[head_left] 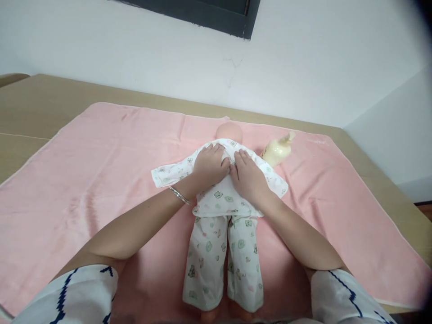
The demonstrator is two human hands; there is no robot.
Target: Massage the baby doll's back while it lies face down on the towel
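A baby doll (pixel 227 132) lies on its back on a pink towel (pixel 101 171), head away from me, dressed in a white printed top (pixel 219 198) and matching trousers (pixel 221 261). My left hand (pixel 209 164) rests on the doll's chest, fingers curled over the top's front. My right hand (pixel 246 176) lies beside it, thumb touching the left hand at the top's middle seam. Both hands press on the fabric. A silver bangle (pixel 179 195) circles my left wrist.
A cream baby bottle (pixel 278 150) lies on the towel just right of the doll's shoulder. The towel covers a wooden table (pixel 30 108) set against a white wall (pixel 303 58). A dark window frame (pixel 216 15) is above.
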